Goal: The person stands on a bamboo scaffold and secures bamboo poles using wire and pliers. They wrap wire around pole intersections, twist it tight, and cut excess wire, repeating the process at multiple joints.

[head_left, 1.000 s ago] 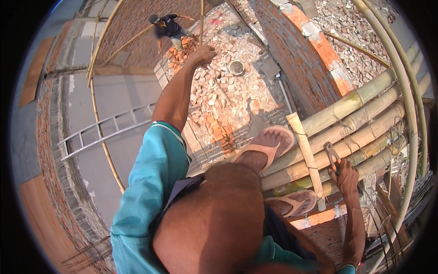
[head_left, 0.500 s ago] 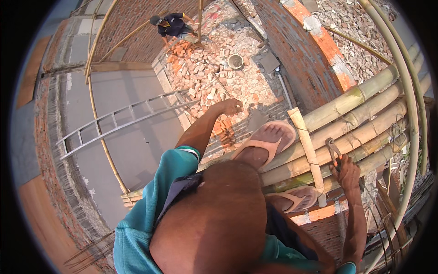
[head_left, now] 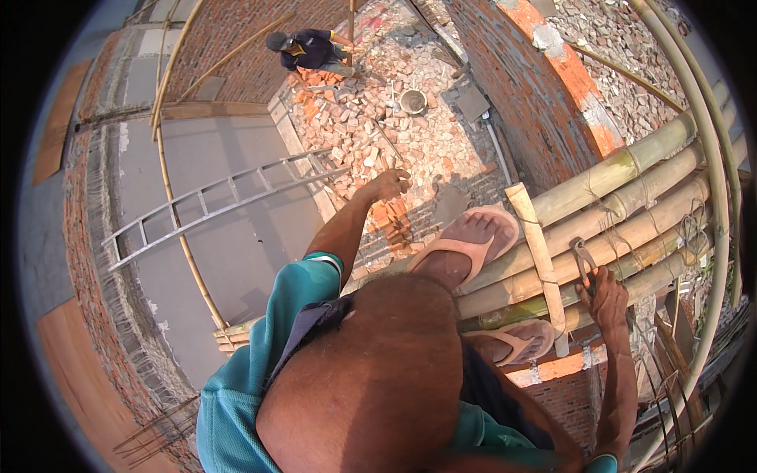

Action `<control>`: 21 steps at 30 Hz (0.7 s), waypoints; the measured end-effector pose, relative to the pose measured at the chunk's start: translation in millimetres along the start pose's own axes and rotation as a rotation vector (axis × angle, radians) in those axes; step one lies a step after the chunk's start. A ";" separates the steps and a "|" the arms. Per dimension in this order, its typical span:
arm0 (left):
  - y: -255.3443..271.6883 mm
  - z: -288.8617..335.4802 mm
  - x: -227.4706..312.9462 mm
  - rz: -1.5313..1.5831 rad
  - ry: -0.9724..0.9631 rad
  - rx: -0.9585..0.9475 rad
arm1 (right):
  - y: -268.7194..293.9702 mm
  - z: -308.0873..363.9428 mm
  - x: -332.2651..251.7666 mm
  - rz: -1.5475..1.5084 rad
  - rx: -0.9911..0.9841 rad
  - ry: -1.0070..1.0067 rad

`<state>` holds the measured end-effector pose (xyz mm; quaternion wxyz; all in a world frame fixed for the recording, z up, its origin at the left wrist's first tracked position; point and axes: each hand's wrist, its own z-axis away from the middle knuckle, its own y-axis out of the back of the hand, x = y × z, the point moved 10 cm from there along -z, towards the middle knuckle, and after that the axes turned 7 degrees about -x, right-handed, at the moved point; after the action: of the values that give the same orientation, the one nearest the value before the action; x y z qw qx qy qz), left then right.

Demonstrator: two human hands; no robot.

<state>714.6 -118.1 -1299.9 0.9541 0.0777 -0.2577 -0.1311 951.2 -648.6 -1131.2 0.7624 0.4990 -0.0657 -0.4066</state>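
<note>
My right hand (head_left: pixel 607 299) is closed round the handles of metal pincers (head_left: pixel 583 256). Their jaws point away from me over the bamboo poles (head_left: pixel 568 276), which are lashed side by side with dark wire ties. Out over the drop on the left, my left hand (head_left: pixel 386 184) has its fingers curled in; whether anything small is in them cannot be seen. A split bamboo strip (head_left: pixel 538 264) crosses the poles between my feet and the pincers. My sandalled feet (head_left: pixel 473 244) stand by the poles, the knee raised in front of me.
Far below, a person in dark clothes (head_left: pixel 311 49) crouches by orange bricks on rubble (head_left: pixel 355 134). A metal ladder (head_left: pixel 205 209) leans across a grey slab (head_left: pixel 229 260). A round bucket (head_left: pixel 412 101) stands on the rubble. Upright bamboo poles (head_left: pixel 717 181) curve along the right; brick walls (head_left: pixel 520 79) rise nearby.
The view has shifted slightly, so the scene sits a little to the right and lower. Far below, the person has turned more sideways. Both my hands keep nearly the same pose.
</note>
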 end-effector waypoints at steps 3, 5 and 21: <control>-2.9 0.8 2.8 -0.020 0.021 -0.009 | 0.1 -0.1 0.1 -0.003 -0.003 -0.003; -2.5 0.6 0.9 -0.046 0.033 0.001 | 0.1 0.0 0.1 -0.012 -0.001 0.000; 145.5 27.9 -31.5 0.159 0.124 0.843 | -2.8 0.1 4.4 -0.104 -0.016 -0.030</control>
<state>704.7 27.5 -1259.5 0.8597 0.4483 -0.2362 0.0645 952.5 -652.2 -1134.7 0.7432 0.4896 -0.0478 -0.4534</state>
